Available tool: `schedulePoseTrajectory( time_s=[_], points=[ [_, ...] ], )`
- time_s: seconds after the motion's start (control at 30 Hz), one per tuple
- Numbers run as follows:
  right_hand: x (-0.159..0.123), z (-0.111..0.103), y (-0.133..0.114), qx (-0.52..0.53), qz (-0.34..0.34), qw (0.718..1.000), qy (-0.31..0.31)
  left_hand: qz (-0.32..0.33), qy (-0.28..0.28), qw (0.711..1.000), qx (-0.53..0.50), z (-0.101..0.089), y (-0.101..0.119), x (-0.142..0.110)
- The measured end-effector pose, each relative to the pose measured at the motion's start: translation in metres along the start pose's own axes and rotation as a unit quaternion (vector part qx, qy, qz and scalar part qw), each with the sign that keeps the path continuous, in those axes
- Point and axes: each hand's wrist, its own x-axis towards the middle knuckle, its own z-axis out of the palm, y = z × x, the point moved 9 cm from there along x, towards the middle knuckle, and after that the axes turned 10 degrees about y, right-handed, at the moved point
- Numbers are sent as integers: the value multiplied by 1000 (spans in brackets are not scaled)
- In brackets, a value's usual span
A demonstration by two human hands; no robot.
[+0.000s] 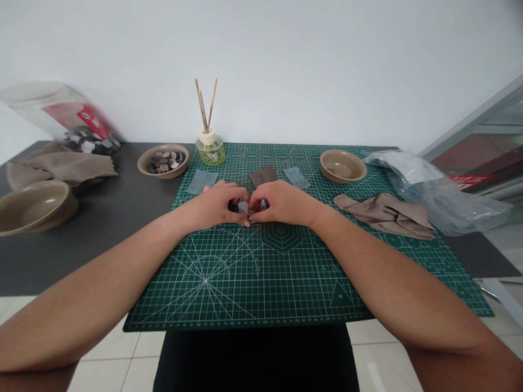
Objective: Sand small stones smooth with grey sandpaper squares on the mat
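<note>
Head view: left hand [223, 203] and right hand [281, 202] pinch a grey piece [243, 208]; a bowl [144, 165] holds rounded chips [166, 161].

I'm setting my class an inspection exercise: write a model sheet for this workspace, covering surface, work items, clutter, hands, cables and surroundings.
Surface: green cutting mat on dark table
Work items: small pale piece, partly hidden; two blue-grey sheets; brown square
Clutter: three bowls, two cloths, reed diffuser, plastic bags
Hands: left hand and right hand close together around the piece; grip unclear
Cables: nothing seen
Surroundings: white wall, tiled floor
</note>
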Motion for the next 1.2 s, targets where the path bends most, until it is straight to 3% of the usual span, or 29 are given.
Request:
schedulePoseTrajectory(
  time_s=[0.27, 0.57, 0.87, 1.2],
  points=[
    [-2, -3, 8, -21, 36, 999, 18, 3, 2, 1000, 3, -1, 2, 0],
    [3, 3, -5, -26, -23, 999, 16, 11, 13, 1000, 13, -4, 4, 1],
    [0, -3, 6, 5, 19, 1000, 11, 2, -2, 1000, -2, -2, 3, 0],
    [4, 2, -1, 7, -13, 1000, 16, 7, -1, 1000, 5, -1, 3, 1]
  ],
)
